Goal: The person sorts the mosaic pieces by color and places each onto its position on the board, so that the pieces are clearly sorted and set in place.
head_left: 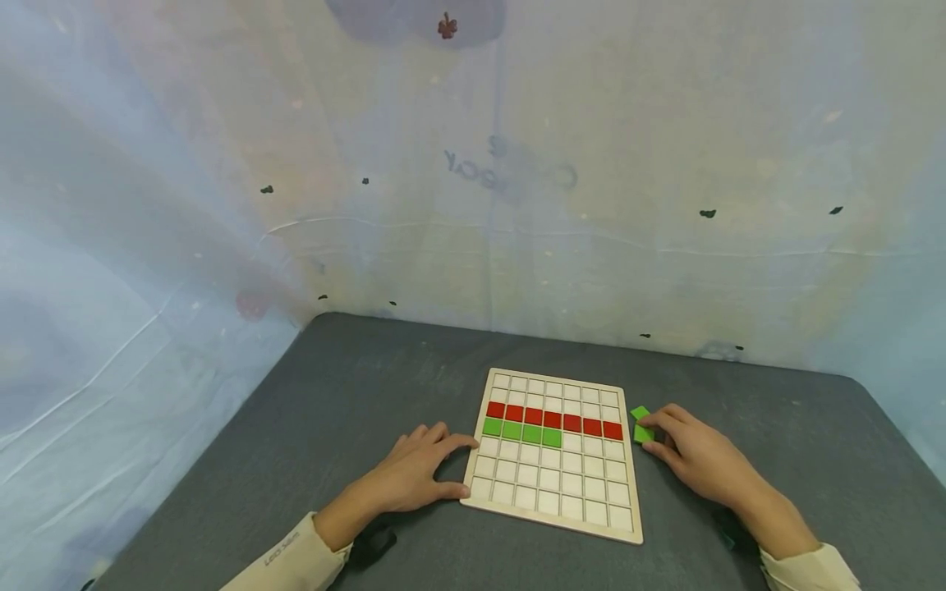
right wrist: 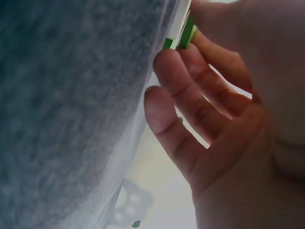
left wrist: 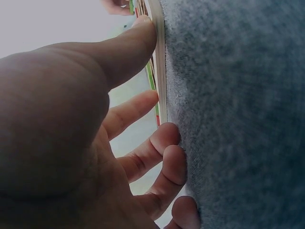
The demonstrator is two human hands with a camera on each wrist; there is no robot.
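A pale wooden grid board [head_left: 553, 535] lies flat on the dark table. One of its rows is filled with red square tiles [head_left: 552, 420]; the row below has several green tiles [head_left: 531, 434] at its left end. My left hand [head_left: 409, 476] rests at the board's left edge, thumb and index fingertip touching the frame, other fingers loosely bent in the left wrist view. Just off the board's right edge, my right hand [head_left: 698, 453] pinches a green square tile [head_left: 643, 434] between thumb and fingers. A second green tile [head_left: 640, 412] is right beside it, partly behind the fingertips.
The dark grey cloth-like tabletop [head_left: 384, 369] extends around the board. A pale translucent sheet [head_left: 473, 164] with small dark marks hangs behind the table and along its left side.
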